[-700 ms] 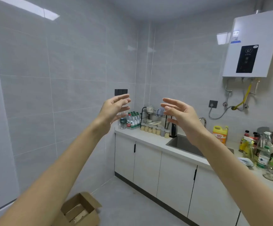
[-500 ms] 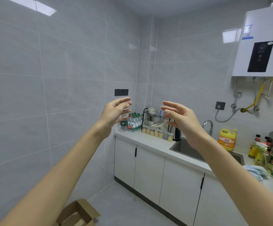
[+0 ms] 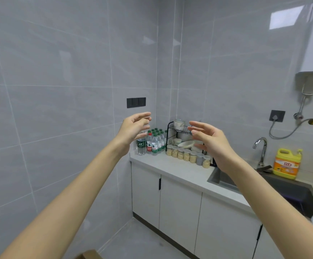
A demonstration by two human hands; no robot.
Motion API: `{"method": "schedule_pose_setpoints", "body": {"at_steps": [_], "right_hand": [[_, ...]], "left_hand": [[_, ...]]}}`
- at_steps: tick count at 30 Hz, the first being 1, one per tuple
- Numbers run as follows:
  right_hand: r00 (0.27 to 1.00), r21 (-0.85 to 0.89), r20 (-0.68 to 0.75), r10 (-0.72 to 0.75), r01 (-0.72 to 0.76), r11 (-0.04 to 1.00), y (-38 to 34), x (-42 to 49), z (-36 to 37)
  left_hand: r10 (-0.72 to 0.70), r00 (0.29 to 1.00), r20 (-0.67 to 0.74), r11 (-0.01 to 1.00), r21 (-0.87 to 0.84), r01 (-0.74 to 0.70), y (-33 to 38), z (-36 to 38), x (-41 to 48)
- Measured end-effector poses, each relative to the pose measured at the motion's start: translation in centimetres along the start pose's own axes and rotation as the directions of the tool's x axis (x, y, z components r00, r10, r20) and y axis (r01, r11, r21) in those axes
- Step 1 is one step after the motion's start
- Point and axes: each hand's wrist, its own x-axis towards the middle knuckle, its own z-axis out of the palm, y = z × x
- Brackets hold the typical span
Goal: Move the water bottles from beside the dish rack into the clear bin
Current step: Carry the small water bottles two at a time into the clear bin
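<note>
So the water bottles (image 3: 152, 142) sit bunched at the far left end of the counter (image 3: 180, 171), with the dish rack (image 3: 181, 135) just to their right. A row of jars (image 3: 186, 155) lines up in front of the rack. The sink (image 3: 290, 191) is further right, with the faucet (image 3: 261, 150) behind it and the detergent jug (image 3: 286, 164) beside the faucet.

Light is bright, even and cool, with a grey-white cast over the whole kitchen. The glossy wall tiles (image 3: 58, 71) show soft glare, and a bright rectangular reflection (image 3: 286, 16) sits high on the right wall. Shadows are faint, and only the sink (image 3: 292, 191) looks dark inside. The wide lens bows the tile joints toward the frame edges. The water bottles (image 3: 152, 143) and jars (image 3: 187, 156) look slightly soft, their small print unreadable.
</note>
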Motion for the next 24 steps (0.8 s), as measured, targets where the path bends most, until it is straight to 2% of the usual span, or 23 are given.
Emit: {"method": "schedule_pose_setpoints", "body": {"at_steps": [6, 16, 24], "right_hand": [[1.000, -0.001, 0.024, 0.017, -0.017, 1.000, 6.6, 10.1, 1.4], [0.988, -0.027, 0.153, 0.029, -0.025, 0.999, 16.8, 29.9, 3.8], [0.981, -0.105, 0.189, 0.052, -0.033, 0.994, 24.3, 42.3, 7.5]], "left_hand": [[-0.006, 0.999, -0.033, 0.998, 0.056, 0.008, -6.0, 0.9, 9.5], [-0.010, 0.995, -0.099, 0.978, 0.206, 0.030, -14.5, 2.5, 27.0], [-0.021, 0.995, -0.102, 0.966, 0.254, 0.047, -20.5, 1.2, 37.8]]}}
